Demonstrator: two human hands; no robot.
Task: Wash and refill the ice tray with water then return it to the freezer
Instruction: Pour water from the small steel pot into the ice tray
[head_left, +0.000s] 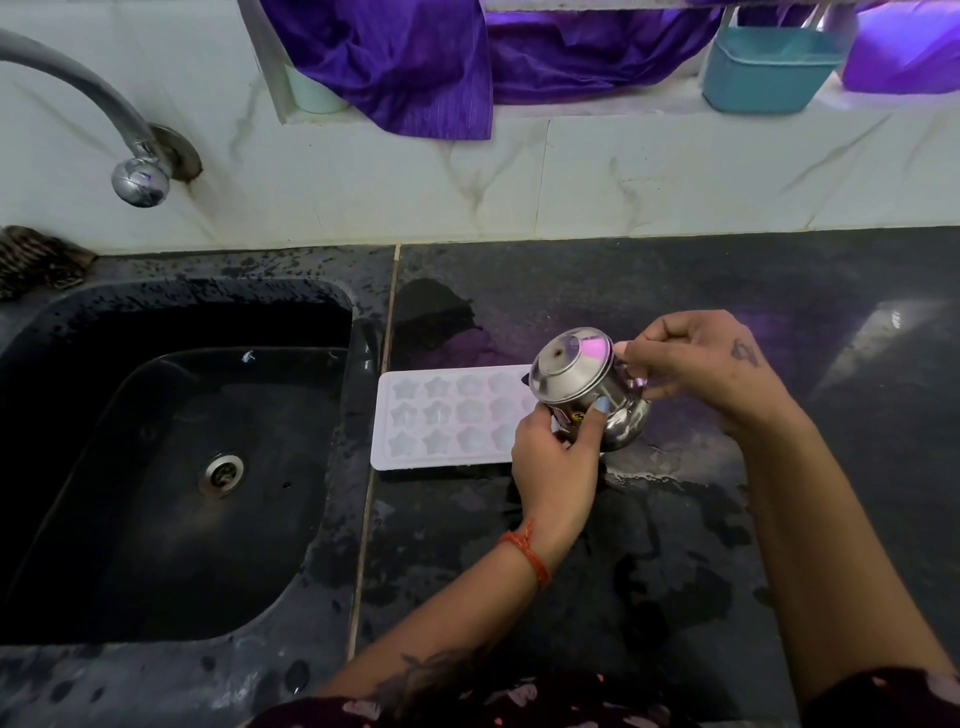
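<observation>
Ice tray (447, 422): white, star-shaped cells, flat on the wet dark desk (649, 571), left of both hands, its right end hidden behind them. Left hand (556, 467): fingers curled round the body of a small lidded steel pot (587, 387), tilted over the tray. Right hand (696, 364): pinching the pot's handle side. Sink (171, 457): far left of the hands
</observation>
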